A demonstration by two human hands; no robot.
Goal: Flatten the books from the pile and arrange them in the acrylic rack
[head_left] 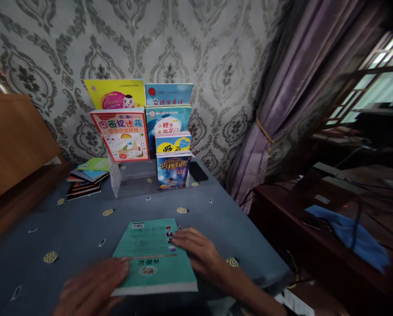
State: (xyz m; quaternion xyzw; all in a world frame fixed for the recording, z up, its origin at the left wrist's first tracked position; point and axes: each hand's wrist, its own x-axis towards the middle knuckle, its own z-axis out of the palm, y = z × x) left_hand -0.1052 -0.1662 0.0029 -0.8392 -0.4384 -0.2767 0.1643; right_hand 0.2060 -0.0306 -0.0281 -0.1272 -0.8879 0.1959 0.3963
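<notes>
A green paperback book [152,245] is in front of me, by the near side of the table. Its cover has a barcode at the far left corner, small pictures along the right, and a title that looks upside down to me. My left hand [96,283], blurred, grips the book's near left edge with the fingertips on the cover. On the opposite edge, my right hand [199,252] holds the book, its fingers reaching over the cover. The white page edges face me. Whether the book rests fully on the cloth, I cannot tell.
Behind it, a clear stand [116,180] bears several upright books, among them a red-bordered one [126,138] and a dark blue one [173,171]. A pile of books [87,175] lies left; a black phone [198,171] lies right. A dark red desk [301,219] stands beyond.
</notes>
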